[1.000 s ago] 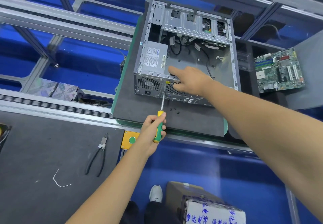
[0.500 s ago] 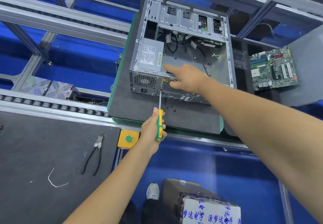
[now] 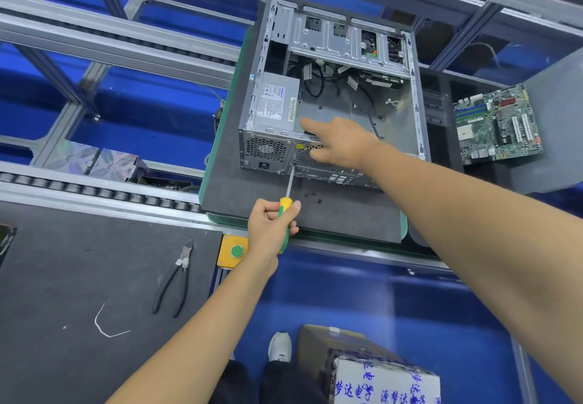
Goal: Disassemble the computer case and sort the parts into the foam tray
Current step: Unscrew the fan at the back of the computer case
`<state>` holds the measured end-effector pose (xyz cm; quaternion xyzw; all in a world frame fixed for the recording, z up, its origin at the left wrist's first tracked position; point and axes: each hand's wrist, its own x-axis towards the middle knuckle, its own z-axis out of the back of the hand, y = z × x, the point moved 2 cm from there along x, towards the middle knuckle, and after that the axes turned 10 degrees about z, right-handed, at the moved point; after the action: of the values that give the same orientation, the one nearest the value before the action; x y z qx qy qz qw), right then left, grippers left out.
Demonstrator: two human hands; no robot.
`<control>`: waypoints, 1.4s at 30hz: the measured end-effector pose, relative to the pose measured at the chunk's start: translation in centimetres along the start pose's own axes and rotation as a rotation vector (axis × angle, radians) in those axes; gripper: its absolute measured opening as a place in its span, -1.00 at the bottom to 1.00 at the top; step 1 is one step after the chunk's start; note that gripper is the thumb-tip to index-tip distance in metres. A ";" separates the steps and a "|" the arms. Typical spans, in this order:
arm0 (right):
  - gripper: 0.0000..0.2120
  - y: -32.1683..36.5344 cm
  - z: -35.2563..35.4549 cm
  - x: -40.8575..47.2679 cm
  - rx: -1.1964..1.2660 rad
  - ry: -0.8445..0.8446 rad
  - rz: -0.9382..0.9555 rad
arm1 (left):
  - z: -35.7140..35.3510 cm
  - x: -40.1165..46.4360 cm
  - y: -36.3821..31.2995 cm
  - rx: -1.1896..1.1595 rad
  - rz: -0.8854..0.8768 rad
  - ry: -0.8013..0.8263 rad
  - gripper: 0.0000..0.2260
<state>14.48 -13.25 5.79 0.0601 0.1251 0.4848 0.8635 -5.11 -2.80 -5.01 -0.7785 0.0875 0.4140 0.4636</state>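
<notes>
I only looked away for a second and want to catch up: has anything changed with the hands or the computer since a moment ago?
Hardly anything. The left hand still grips the screwdriver, its tip at the rear panel of the computer case beside the power supply. The right hand still rests on the case's rear edge. Motherboard, pliers and loose screws lie as before; only the camera shifted.

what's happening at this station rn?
A person is stripping down an open computer case that sits on a dark foam pad. The left hand grips a yellow-green screwdriver with its tip at the case's rear panel, beside the power supply, which is still inside. The right hand rests on the rear edge, bracing the case. A motherboard already lies off to the right, and a few loose screws sit on the pad. Pliers lie unused.
</notes>
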 end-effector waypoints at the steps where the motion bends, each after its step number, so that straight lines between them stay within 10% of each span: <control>1: -0.54 -0.1 -0.1 0.0 0.004 0.000 -0.006 | 0.0 0.0 0.0 0.002 -0.010 -0.013 -0.70; 13: -0.65 -0.3 -0.3 0.0 -0.001 0.003 0.016 | 0.3 0.3 0.4 -0.012 0.250 0.178 -0.60; 23: -0.59 -0.3 -0.2 0.0 0.001 -0.017 0.019 | 0.6 0.3 0.3 0.208 -0.060 -0.028 -0.71; 33: -0.59 -0.1 -0.2 -0.1 0.001 -0.018 0.005 | -0.2 -0.1 0.4 -0.008 0.228 0.187 -0.55; 42: -0.62 -0.1 -0.1 -0.1 0.010 -0.010 -0.005 | 0.6 0.6 0.4 0.158 -0.036 -0.019 -0.66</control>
<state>14.45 -13.37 5.69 0.0664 0.1234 0.4819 0.8649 -5.27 -2.36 -5.87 -0.7370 0.1015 0.4049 0.5316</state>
